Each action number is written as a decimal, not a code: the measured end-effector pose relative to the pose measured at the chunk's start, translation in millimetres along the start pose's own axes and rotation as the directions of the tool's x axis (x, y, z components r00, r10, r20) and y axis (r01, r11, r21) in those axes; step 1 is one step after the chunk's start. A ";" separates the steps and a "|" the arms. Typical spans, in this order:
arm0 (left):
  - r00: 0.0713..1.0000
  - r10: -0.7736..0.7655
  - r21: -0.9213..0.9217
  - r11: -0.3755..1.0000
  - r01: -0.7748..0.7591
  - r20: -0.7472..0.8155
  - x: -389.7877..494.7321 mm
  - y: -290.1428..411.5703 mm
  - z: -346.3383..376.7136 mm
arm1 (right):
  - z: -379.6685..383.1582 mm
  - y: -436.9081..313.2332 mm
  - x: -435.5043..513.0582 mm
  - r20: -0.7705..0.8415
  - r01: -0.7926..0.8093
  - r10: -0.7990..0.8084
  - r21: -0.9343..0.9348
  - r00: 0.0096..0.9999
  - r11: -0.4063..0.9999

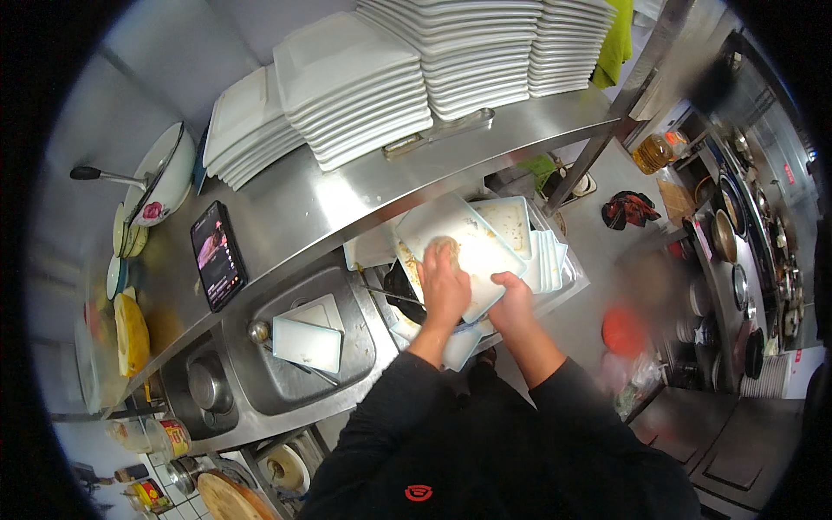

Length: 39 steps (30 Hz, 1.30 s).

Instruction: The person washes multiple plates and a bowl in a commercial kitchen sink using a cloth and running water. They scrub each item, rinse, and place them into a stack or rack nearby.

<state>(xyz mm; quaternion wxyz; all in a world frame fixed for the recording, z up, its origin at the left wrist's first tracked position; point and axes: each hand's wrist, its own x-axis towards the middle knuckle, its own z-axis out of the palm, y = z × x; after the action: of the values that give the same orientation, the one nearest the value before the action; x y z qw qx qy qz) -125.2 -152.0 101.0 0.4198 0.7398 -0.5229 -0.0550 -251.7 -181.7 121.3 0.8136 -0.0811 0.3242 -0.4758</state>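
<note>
A rectangular white plate with a pale blue rim [484, 260] is tilted in front of me, with brown food scraps along its left side. My right hand [511, 300] grips its lower right corner, the thumb on top. My left hand [445, 286] presses a beige pad [450, 250] flat against the plate's face; the fingers partly hide the pad, and its material is unclear. Beneath and around lie more soiled plates: one with scraps [510, 221] behind, several nested on the right [547, 263], and one below [461, 351]. A dark container [398, 283] shows partly under the held plate.
A steel sink [361, 383] at left holds rectangular dishes [305, 341] and a ladle [259, 331]. Above runs a steel shelf [273, 227] with tall stacks of white plates [364, 91], a phone [218, 257] and an enamel bowl [166, 175]. A steel post [585, 162] rises at right.
</note>
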 end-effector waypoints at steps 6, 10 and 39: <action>0.998 0.037 0.073 0.997 -0.034 -0.044 84.6 -102.9 2.9 | 1.1 -7.3 -21.8 0.002 0.054 -0.054 -0.088 0.999 0.995; 0.926 -0.361 -0.118 0.930 0.348 -0.112 95.9 -119.3 11.8 | 4.0 -4.1 -21.9 -0.018 0.051 -0.052 -0.059 0.998 0.997; 0.883 0.089 -0.485 0.859 0.165 0.460 25.5 27.1 -26.3 | 11.1 -34.5 11.4 0.231 0.070 0.078 -0.571 0.970 0.818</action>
<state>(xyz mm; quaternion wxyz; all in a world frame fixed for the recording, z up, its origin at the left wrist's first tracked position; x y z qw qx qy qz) -119.8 -160.9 145.4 0.4609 0.5769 -0.5596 -0.3763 -266.1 -211.5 140.0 0.7856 -0.3797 0.3502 -0.3405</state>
